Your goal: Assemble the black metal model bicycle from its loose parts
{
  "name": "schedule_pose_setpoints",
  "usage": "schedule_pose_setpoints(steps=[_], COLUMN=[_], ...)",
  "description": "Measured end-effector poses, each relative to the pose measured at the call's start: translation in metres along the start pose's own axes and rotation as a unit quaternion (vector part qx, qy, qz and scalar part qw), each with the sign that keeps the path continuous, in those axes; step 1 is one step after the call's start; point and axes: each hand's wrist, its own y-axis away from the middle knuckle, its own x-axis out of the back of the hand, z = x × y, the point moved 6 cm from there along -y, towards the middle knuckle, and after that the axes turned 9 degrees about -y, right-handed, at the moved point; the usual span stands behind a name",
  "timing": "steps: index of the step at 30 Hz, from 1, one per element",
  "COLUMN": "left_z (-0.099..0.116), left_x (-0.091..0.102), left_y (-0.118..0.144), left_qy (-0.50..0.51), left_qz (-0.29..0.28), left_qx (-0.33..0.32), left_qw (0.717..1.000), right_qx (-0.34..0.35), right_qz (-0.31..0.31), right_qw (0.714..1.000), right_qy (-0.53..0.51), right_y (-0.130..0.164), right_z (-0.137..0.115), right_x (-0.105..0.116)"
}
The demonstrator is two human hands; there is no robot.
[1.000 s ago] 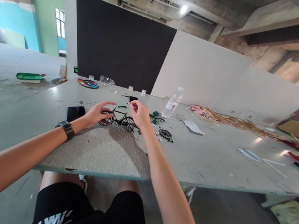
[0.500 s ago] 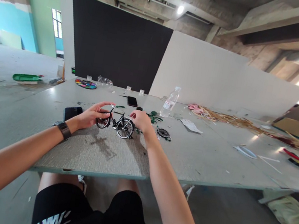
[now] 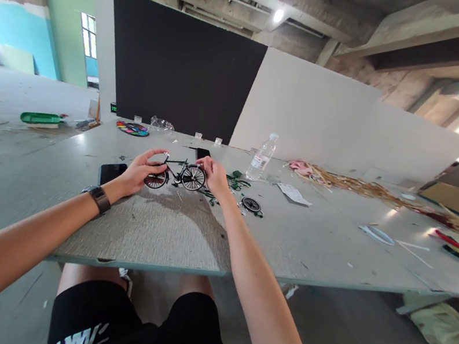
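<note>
A small black model bicycle (image 3: pixel 177 172) is held up over the table between my two hands, its front wheel to the left. My left hand (image 3: pixel 143 169) grips it at the front, thumb and fingers around the handlebar and front wheel area. At the back, the fingers of my right hand (image 3: pixel 212 174) pinch the bicycle near the top of the rear wheel; the exact part under them is hidden. Right of my right hand lie a loose spoked wheel (image 3: pixel 251 204) and several dark green plastic parts (image 3: pixel 237 181).
A clear water bottle (image 3: pixel 262 157) stands behind the parts. Two phones lie on the table, one phone (image 3: pixel 112 173) beside my left wrist, another phone (image 3: pixel 203 153) behind the bicycle. White paper (image 3: pixel 294 194), a paint palette (image 3: pixel 131 128) and wooden strips (image 3: pixel 355 184) lie farther out.
Both hands have raised the bicycle slightly away from me, and its rear end has swung up so it sits more level. My right hand still pinches near the rear wheel.
</note>
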Motion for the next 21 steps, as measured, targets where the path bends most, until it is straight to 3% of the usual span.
schedule_pose_setpoints(steps=[2,4,10,21], left_z=[-0.001,-0.001,0.000,-0.002], left_x=[0.004,0.004,-0.001,0.000], left_y=[-0.001,-0.002,0.001,-0.001], left_qy=[-0.003,-0.007,-0.016,-0.015], left_qz=[0.026,0.028,0.012,0.003], left_qx=[0.003,-0.001,-0.016,-0.031], left_qw=[1.000,1.000,1.000,0.999], right_qx=[-0.001,0.002,0.020,0.043], right_qz=[0.009,-0.014,-0.066,-0.059], right_qw=[0.994,0.989,0.991,0.994], right_qy=[-0.110,-0.145,-0.112,-0.082], right_y=[-0.002,-0.001,0.007,0.006], right_z=[-0.004,-0.009,-0.022,-0.022], right_x=[-0.007,-0.015,-0.025,-0.025])
